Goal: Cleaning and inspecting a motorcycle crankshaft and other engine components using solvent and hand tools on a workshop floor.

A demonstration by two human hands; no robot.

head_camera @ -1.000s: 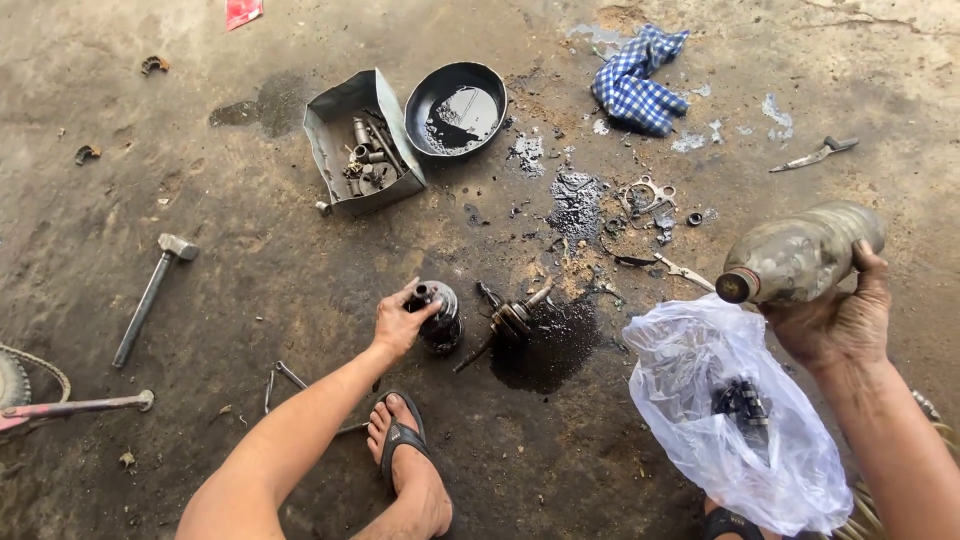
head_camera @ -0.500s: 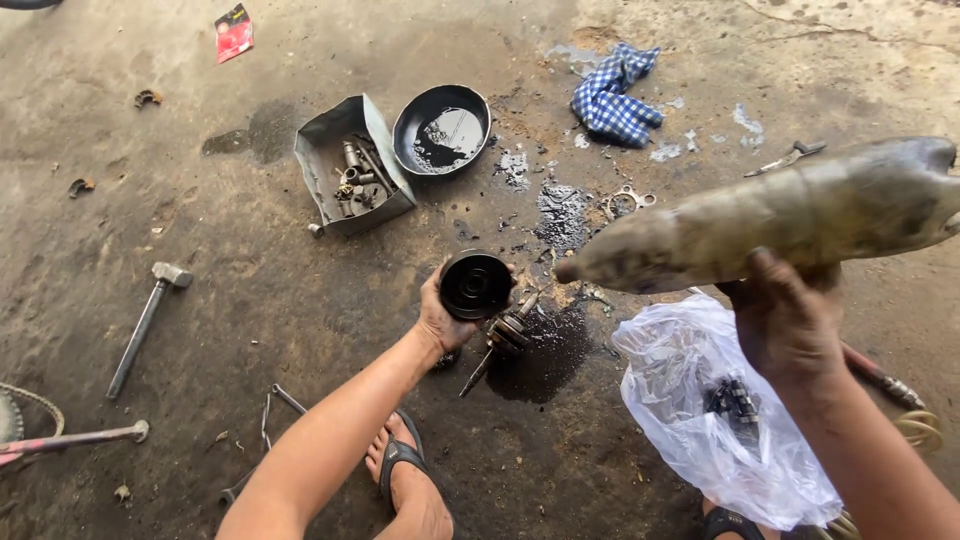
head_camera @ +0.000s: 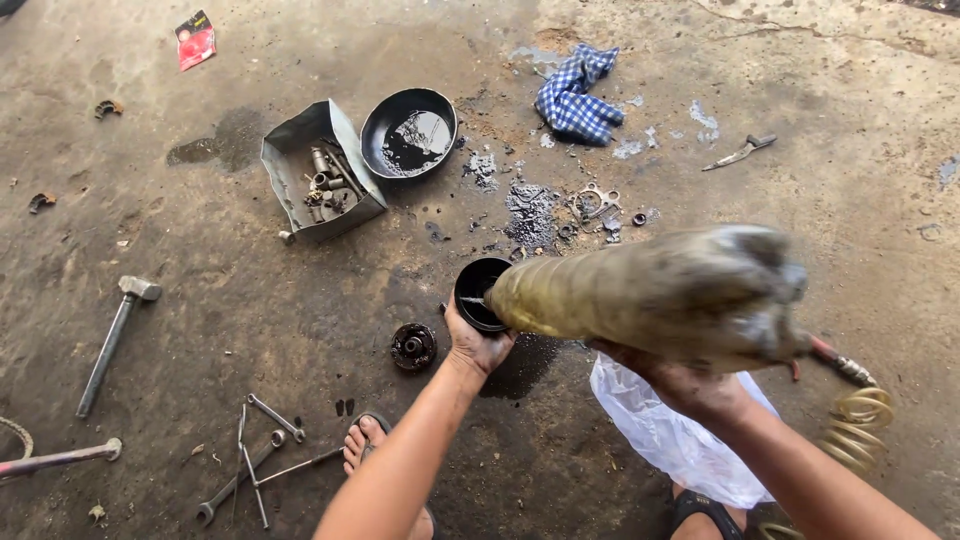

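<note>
My right hand point(head_camera: 685, 385) grips a grimy clear plastic bottle point(head_camera: 650, 295) from below and holds it tipped on its side, its neck pointing left into a black round cup-shaped part point(head_camera: 478, 290). My left hand point(head_camera: 477, 345) holds that black part from underneath, its open mouth tilted towards the bottle. A small black round part point(head_camera: 413, 346) lies on the stained concrete floor just left of my left hand. A white plastic bag point(head_camera: 680, 440) lies under my right forearm.
A metal box of bolts and fittings point(head_camera: 320, 180) and a black oil pan point(head_camera: 408, 133) stand at the back. A blue checked rag point(head_camera: 577, 95), a hammer point(head_camera: 112, 340), wrenches point(head_camera: 255, 460), a knife point(head_camera: 738, 153) and a coiled hose point(head_camera: 855, 420) lie around. My sandalled foot point(head_camera: 365, 445) is below.
My left hand lifted the black cup-shaped part off the floor and tilted it. My right hand swung the bottle up, over and left until its neck reached the part's mouth.
</note>
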